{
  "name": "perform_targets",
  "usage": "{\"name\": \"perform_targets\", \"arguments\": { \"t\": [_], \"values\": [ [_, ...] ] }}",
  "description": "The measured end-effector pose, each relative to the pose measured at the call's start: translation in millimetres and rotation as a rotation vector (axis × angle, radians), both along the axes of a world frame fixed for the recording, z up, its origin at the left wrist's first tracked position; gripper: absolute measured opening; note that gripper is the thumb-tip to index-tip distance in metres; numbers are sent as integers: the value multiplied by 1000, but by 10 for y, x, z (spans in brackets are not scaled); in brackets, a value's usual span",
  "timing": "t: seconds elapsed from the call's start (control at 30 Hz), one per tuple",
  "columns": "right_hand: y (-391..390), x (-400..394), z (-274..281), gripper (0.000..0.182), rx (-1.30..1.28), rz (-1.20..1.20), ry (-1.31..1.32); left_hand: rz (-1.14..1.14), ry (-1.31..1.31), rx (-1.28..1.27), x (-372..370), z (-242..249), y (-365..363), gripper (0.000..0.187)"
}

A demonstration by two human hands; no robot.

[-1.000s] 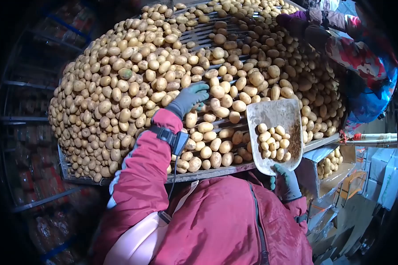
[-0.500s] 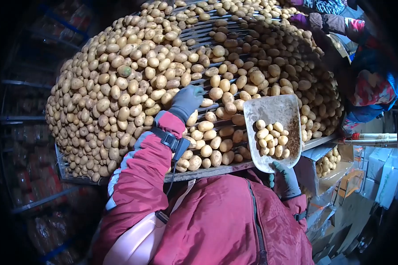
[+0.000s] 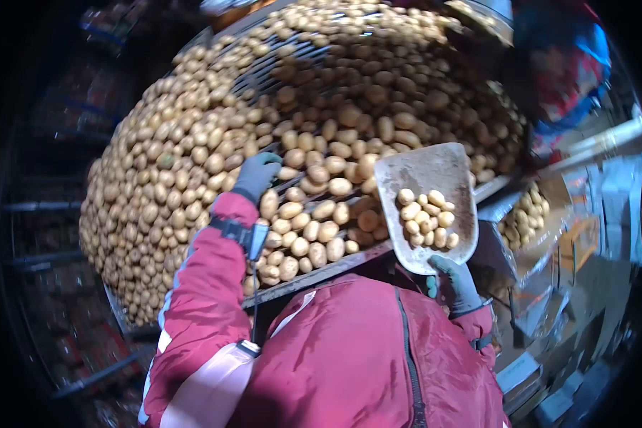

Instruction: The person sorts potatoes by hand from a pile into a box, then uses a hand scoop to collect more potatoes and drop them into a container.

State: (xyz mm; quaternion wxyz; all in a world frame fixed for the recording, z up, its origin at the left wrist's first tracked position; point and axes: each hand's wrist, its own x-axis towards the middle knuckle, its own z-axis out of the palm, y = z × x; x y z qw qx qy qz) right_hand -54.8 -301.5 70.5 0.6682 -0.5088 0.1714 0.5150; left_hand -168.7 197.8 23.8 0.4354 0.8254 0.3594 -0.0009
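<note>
Head cam looks down over a red jacket (image 3: pixel 357 357) at a big slatted sorting table (image 3: pixel 321 274) absolutely heaped with potatoes (image 3: pixel 192 157). They're piled thickest along its left edge and the far side, thinner toward the near edge where bare slats show through.

The left hand (image 3: pixel 257 175), in a grey glove, is stretched out over the table and resting down on the potatoes roughly mid-table, fingers curled loosely over a few of them. Can't honestly tell if it's actually got one pinched or is just lying on top. There's a dark strap with a small device (image 3: pixel 244 234) round that wrist and a cable hanging off it.

The right hand (image 3: pixel 453 285), also gloved, is wrapped tight around the handle end of a pale, dirty scoop (image 3: pixel 428 178). The scoop is held up at the near right corner of the table, blade tilted up, with a small bunch of little potatoes (image 3: pixel 426 217) sitting in its lower half.

Off the right edge there's a box (image 3: pixel 524 225) with more potatoes in it, and another person in a blue and red sleeve (image 3: pixel 571 78) at the far right corner.
</note>
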Motion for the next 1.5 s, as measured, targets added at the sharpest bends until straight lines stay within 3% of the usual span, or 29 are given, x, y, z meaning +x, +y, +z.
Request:
{"name": "perform_targets", "arguments": {
  "t": [0.03,0.17,0.23,0.27,0.3,0.37,0.43,0.47,0.5,0.63,0.7,0.77,0.93,1.1,1.17,1.2,1.23,1.3,1.33,1.37,1.43,1.5],
  "values": [
    [-135,-64,-208,33,91,-68,-14,122,-58,-322,89,34,-61,27],
    [-475,-173,-316,28,83,-153,-9,138,-224,-846,583,278,-688,29],
    [-684,-246,-511,23,-36,-188,-20,37,-192,-1138,832,444,-1100,33],
    [-796,-280,-503,24,-62,-202,-4,-135,-281,-983,891,521,-1459,35],
    [-885,-314,-470,26,-90,-206,25,-361,-301,-1486,1077,487,-1533,35],
    [-1083,-446,-510,27,-50,-317,9,-623,-391,-412,1144,475,-2051,41],
    [-1293,-569,-516,28,-107,-397,20,-142,-84,-1466,1404,529,-2285,47],
    [-1389,-649,-479,27,-110,-459,21,-188,-41,-1527,1495,447,-2395,49],
    [-1496,-764,-578,27,-96,-531,5,-210,-2,-1508,1527,580,-2686,48],
    [-1960,-1151,-630,25,-116,-729,29,-440,151,-1374,1786,349,-3137,44],
    [-2145,-1359,-624,25,-162,-844,34,-588,151,-1124,1832,287,-3391,39],
    [-2258,-1655,-928,27,-162,-988,-50,-649,236,-1135,1901,113,-3624,31],
    [-2569,-2190,-855,26,-280,-1224,24,-861,397,-975,2008,-165,-4313,30],
    [-2736,-2623,-884,24,-337,-1332,-23,-1013,522,-1101,1698,-350,-5284,33],
    [-2786,-2738,-940,23,-327,-1372,-21,-1433,298,-902,1576,-669,-5818,40],
    [-2771,-2720,-915,23,-303,-1382,-2,-1462,405,-792,1480,-568,-5999,55],
    [-2774,-2730,-914,24,-281,-1369,11,-1446,338,-755,1392,-697,-6102,65],
    [-2756,-2716,-928,26,-231,-1380,16,-1421,328,-638,1453,-543,-6075,67],
    [-2725,-2702,-903,26,-266,-1362,-2,-1327,323,-708,1526,-799,-5984,61],
    [-2689,-2676,-924,26,-260,-1367,-5,-1360,318,-496,1571,-384,-5866,55],
    [-2613,-2588,-1055,27,-132,-1351,65,-1332,204,-523,1773,-810,-5443,44],
    [-2561,-2486,-1115,27,-104,-1255,71,-1209,230,-595,1874,-850,-5015,39]
  ]
}}
